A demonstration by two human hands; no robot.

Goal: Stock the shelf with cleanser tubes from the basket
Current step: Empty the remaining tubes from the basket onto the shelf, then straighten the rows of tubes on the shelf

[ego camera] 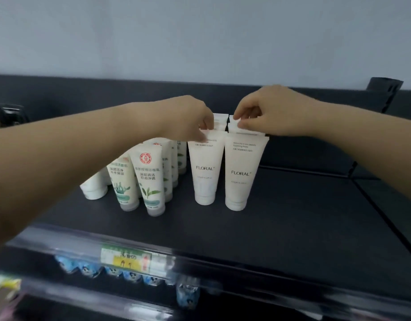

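FLORAL cleanser tubes (207, 172) stand cap-down in 2 rows on the dark shelf (292, 216); your left hand (188, 119) and right hand (267, 110) each pinch a crimped top, aligning rows; basket unseen, fetch more next.

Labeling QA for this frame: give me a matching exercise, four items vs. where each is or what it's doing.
Items:
1. left hand
2. right hand
3. green-leaf tube
4. price tag

Places:
A. on the shelf's front edge rail
B. standing left of the FLORAL rows
C. pinching tube tops in the right FLORAL row
D. pinching tube tops in the left FLORAL row

Pairs: 1-D, 2-C, 3-B, 4-A
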